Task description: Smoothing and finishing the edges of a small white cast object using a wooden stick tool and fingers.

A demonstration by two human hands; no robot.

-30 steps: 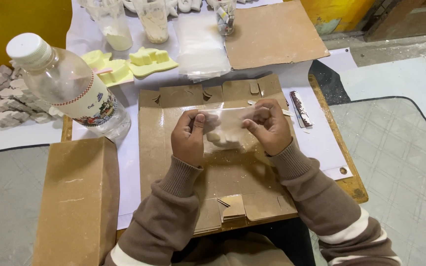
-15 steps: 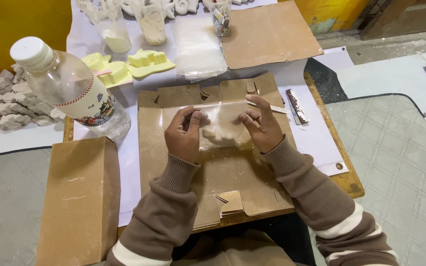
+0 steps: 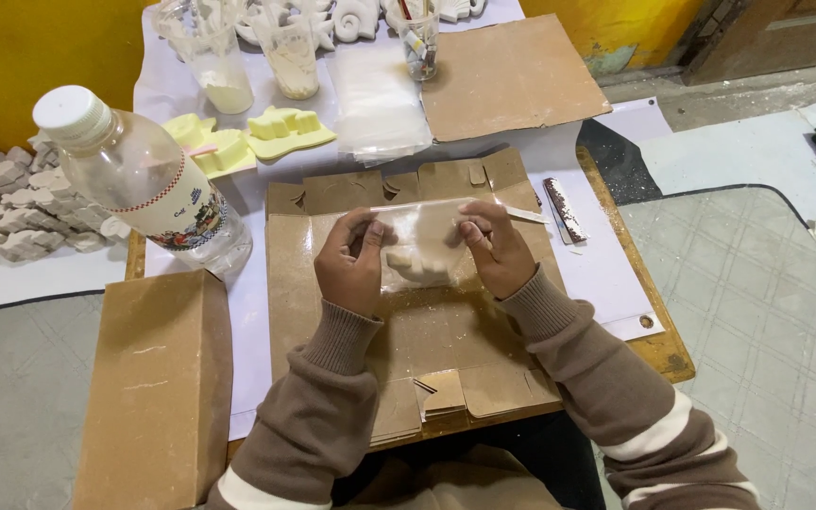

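Pinching a clear crinkly pouch (image 3: 422, 247) with pale lumpy cast: both hands.

- Flattened cardboard box (image 3: 427, 331): plain brown
- Sleeves (image 3: 616, 378): brown with cream stripes
- Moulds (image 3: 290, 127): pale yellow
- Plastic bottle (image 3: 144, 179): clear, white cap (label red-edged with small pictures)
- Wall (image 3: 30, 66): mustard yellow
- Clear bag (image 3: 422, 241): an off-white cast piece (image 3: 417, 266) inside
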